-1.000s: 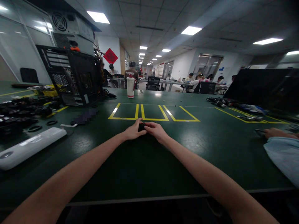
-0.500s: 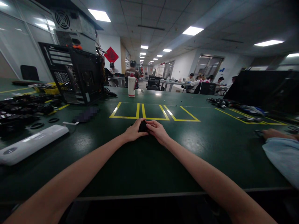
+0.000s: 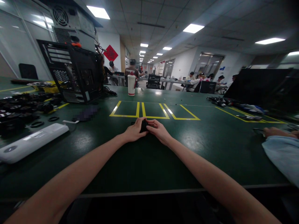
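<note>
A small black object (image 3: pixel 144 126) is held between my two hands, just below the yellow tape outlines (image 3: pixel 151 117) on the green table (image 3: pixel 149 168). My left hand (image 3: pixel 135 130) grips it from the left, with the thumb below and the fingers above. From the right, my right hand (image 3: pixel 158 130) pinches it with thumb and fingertips. The fingers cover much of the object, and its exact kind cannot be made out.
A white power strip (image 3: pixel 34 143), black parts (image 3: pixel 23 107) and a black computer case (image 3: pixel 77 73) are on the left. Behind the outlines stands a cup (image 3: pixel 131 84). At right are a co-worker's sleeve (image 3: pixel 280 152), tools (image 3: pixel 249 118) and a dark monitor (image 3: pixel 263 88).
The black object shows a little more between my fingers, and my fingers have shifted slightly around it. The view has tilted very slightly.
</note>
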Demonstrator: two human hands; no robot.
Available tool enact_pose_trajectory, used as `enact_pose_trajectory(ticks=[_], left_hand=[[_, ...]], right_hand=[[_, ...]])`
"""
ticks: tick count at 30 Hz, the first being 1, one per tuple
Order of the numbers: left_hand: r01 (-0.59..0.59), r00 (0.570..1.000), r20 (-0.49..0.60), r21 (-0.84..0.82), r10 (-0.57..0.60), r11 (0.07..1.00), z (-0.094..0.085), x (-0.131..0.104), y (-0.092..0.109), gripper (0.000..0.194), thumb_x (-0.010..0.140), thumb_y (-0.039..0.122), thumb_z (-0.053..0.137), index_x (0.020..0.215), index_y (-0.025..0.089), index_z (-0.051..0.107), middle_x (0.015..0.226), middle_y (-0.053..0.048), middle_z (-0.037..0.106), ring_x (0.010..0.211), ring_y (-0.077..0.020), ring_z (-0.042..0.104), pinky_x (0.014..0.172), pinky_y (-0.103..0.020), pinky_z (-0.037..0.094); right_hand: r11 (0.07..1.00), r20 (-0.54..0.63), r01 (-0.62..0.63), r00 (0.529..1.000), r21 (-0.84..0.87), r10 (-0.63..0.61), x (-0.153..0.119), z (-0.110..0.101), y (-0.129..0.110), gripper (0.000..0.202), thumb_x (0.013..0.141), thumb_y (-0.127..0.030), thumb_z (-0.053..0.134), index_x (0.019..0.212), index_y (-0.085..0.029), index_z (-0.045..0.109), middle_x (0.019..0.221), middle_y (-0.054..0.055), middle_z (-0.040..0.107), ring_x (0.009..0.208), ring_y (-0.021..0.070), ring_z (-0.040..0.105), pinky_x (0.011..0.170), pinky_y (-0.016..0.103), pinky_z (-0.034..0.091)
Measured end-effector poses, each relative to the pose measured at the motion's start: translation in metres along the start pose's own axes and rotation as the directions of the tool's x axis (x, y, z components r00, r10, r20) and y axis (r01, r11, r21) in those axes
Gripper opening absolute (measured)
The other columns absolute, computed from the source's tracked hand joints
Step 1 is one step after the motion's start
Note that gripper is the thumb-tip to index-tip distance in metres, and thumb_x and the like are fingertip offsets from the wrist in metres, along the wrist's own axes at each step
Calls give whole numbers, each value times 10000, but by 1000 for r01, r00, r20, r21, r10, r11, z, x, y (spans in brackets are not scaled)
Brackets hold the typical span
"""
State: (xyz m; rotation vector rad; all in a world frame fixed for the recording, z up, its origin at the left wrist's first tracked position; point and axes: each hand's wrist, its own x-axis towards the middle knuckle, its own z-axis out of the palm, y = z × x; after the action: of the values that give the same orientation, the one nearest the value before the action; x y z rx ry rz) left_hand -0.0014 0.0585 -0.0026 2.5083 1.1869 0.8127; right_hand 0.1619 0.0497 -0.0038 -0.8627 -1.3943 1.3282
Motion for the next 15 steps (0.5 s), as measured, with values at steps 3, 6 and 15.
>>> enact_pose_trajectory(ticks=[3, 6, 15], left_hand=[[-7, 1000, 0, 6, 7, 1000, 1, 0, 0, 649, 736, 336, 527, 1264, 209, 170, 1280, -102, 305, 1135, -260, 411, 874, -429, 425], [-2, 1000, -3, 12, 2, 1000, 1, 0, -1, 630, 746, 340, 515, 1260, 210, 175, 1280, -102, 306, 1140, -264, 407, 887, -444, 413], [-10, 1000, -21, 21, 11, 1000, 4, -1, -2, 626, 746, 307, 516, 1258, 214, 169, 1274, -100, 298, 1123, -262, 416, 862, -432, 435]], right_hand=[[997, -47, -48, 998, 60, 51, 2, 3, -1, 228, 640, -274, 645, 840, -208, 560, 844, 1, 577, 782, 117, 541, 734, 299, 435], [993, -70, -83, 994, 79, 89, 6, 4, 0, 254, 625, -271, 658, 851, -202, 562, 879, 10, 581, 818, 125, 539, 758, 306, 429], [999, 19, -22, 1000, -39, 23, 0, 2, -2, 324, 622, -218, 647, 929, -224, 546, 908, 1, 558, 829, 124, 530, 776, 297, 423]])
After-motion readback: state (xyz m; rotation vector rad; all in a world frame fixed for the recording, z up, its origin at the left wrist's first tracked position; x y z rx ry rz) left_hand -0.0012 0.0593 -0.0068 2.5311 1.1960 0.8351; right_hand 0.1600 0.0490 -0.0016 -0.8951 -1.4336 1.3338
